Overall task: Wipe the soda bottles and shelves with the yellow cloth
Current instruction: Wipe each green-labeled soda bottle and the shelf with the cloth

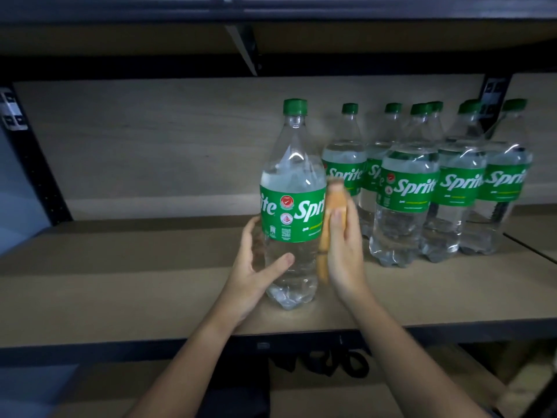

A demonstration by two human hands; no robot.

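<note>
Wiping is under way on one soda bottle [291,203], which stands upright near the front edge of the wooden shelf [135,276], set apart to the left of the others. The left hand [256,267] steadies it low down, thumb across the clear front and fingers curled round the far side. The right hand [342,248] presses the yellow cloth [327,224] flat against the bottle's right flank at label height, its fingers fairly straight over the folded cloth; the hand and cloth are blurred, which suggests a rubbing stroke in progress. Judging by this, the job is only partly done: this bottle is mid-wipe, and nothing shows whether the group of bottles [422,188] clustered toward the back right has been wiped yet. The shelf boards also look unattended at this moment, though their state of cleanliness cannot be told in the dim light. The lower shelf [316,396] remains as well.
</note>
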